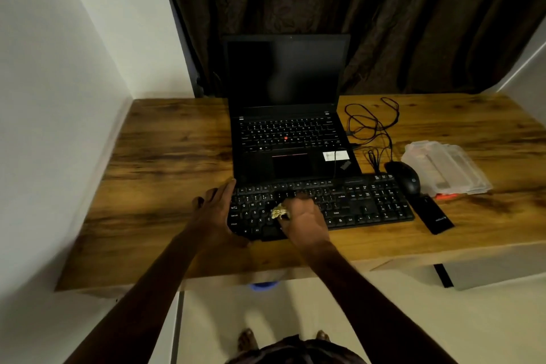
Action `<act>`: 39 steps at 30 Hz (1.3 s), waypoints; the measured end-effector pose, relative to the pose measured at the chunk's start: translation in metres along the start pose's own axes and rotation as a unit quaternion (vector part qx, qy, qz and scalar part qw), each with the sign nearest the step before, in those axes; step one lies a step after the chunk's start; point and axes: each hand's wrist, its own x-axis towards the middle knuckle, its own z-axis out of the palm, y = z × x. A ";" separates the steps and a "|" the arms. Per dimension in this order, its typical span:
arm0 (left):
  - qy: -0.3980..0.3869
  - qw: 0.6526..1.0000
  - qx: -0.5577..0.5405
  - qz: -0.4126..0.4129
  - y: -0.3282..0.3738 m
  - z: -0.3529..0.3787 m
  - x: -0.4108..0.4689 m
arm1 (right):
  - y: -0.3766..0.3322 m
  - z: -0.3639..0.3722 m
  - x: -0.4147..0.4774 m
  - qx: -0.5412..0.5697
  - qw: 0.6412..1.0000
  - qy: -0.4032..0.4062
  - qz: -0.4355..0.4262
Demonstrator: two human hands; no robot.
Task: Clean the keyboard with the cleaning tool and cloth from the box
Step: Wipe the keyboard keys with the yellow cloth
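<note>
On keyboard (339, 204), right hand (304, 216) around cloth (279, 212)

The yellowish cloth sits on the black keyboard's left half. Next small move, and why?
Probably sweep the crumpled yellowish cloth rightward along the black keyboard: right hand grips it left of centre, left hand rests on the left end, right-side keys lie uncovered.

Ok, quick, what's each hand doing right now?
Left hand: open, resting on left end of black keyboard.
Right hand: grips a crumpled yellowish cloth.
</note>
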 end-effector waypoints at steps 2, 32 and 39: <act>-0.003 1.000 -0.020 -0.002 0.000 -0.002 -0.001 | 0.006 -0.006 -0.001 -0.002 1.000 -0.007 0.019; -0.012 1.000 -0.013 0.007 -0.010 -0.004 0.000 | -0.079 0.010 -0.015 -0.068 0.990 -0.111 -0.063; -0.010 1.000 -0.019 0.018 -0.010 -0.006 -0.002 | -0.058 0.005 -0.016 -0.076 0.994 -0.074 -0.039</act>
